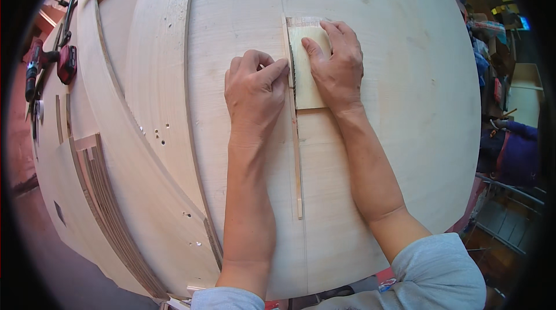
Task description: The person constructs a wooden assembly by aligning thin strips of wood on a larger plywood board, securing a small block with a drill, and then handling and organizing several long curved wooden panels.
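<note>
A thin wooden strip point(297, 165) lies lengthwise on a large pale plywood panel point(423, 107). My left hand point(253, 87) is closed at the strip's upper part, thumb and index finger pinched on it. A short rectangular pale board point(306, 93) lies just right of the strip, with a dark, rough line along its left side. My right hand point(339, 61) grips this board, thumb on its face and fingertips curled at its upper right edge. Pencil lines run along the panel below.
Long curved plywood pieces point(159, 78) and stacked narrow strips point(116, 229) lie at the left. A red cordless drill point(55, 61) rests at the far left edge. Assorted bags and items point(509, 153) crowd beyond the panel's right edge, beside a metal rack point(504, 223).
</note>
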Tool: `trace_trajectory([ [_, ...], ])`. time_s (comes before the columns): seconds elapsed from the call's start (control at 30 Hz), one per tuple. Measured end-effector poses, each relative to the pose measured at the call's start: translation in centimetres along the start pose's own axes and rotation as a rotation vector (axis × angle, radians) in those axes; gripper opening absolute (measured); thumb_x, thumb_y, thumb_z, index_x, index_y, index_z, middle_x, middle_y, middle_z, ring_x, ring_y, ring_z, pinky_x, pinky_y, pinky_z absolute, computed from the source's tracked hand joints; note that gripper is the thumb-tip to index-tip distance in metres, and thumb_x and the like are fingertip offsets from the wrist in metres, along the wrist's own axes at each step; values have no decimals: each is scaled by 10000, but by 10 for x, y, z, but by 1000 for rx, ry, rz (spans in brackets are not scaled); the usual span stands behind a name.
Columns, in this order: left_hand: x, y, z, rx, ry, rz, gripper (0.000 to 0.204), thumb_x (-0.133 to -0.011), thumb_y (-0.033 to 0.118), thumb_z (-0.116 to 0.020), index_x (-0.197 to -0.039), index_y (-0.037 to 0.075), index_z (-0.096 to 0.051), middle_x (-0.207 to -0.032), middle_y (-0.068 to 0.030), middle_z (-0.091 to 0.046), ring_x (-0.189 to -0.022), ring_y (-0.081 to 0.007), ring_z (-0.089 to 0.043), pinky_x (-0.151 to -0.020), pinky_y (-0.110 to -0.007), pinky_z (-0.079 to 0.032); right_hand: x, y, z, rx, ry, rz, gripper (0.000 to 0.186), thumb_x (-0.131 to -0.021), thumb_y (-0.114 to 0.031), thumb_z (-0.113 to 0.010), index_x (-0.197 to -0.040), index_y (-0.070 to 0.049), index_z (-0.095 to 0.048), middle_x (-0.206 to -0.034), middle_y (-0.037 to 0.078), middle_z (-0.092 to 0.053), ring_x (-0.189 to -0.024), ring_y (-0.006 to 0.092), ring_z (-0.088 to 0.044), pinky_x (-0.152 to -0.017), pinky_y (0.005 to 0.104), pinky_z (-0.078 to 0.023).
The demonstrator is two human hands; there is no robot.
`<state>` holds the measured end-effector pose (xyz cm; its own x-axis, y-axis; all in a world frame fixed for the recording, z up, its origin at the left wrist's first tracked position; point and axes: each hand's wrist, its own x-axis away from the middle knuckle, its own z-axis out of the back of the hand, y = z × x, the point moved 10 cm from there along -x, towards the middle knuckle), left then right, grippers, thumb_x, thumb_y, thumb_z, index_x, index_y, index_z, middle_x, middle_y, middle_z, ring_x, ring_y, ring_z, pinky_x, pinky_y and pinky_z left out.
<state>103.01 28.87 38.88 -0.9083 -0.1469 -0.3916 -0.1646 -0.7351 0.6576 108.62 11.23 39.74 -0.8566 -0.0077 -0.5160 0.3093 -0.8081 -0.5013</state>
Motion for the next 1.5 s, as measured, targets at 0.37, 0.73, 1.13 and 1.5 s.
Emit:
trace_trajectory([
  [0.37, -3, 4, -3, 102, -69, 76, 192, -908, 61, -839, -1092, 114, -863, -986, -47, -693, -962, -224, -619, -860, -366, -536, 3, 5, 11, -46, 30, -65, 337, -896, -298, -859, -1105, -56, -751, -1117, 92, -637, -1007, 281, -664, -913, 467, -470],
  [0.73, -2, 7, -7, 111, -124, 98, 204, -943, 23, -807, -1134, 79, -851, -1014, -45, -680, -999, -185, -617, -869, -322, -529, 5, 6, 13, -87, 44, -26, 300, -866, -283, -877, -1030, -60, -764, -1118, 129, -644, -1028, 276, -684, -903, 452, -478],
  [1.13, -1, 1, -3, 148, -50, 139, 242, -897, 38, -820, -1132, 89, -851, -1029, -70, -692, -989, -227, -628, -890, -358, -535, 2, 4, 11, -97, 7, -29, 318, -861, -278, -883, -1067, -59, -778, -1105, 87, -637, -982, 262, -667, -878, 439, -478],
  [1.5, -3, 2, 6, 76, 26, 40, 179, -871, 94, -834, -1041, 144, -866, -979, 10, -694, -930, -203, -621, -851, -374, -480, 2, -3, 5, 26, -46, -36, 375, -873, -297, -892, -1165, -79, -802, -1192, 92, -668, -980, 292, -666, -898, 442, -523],
])
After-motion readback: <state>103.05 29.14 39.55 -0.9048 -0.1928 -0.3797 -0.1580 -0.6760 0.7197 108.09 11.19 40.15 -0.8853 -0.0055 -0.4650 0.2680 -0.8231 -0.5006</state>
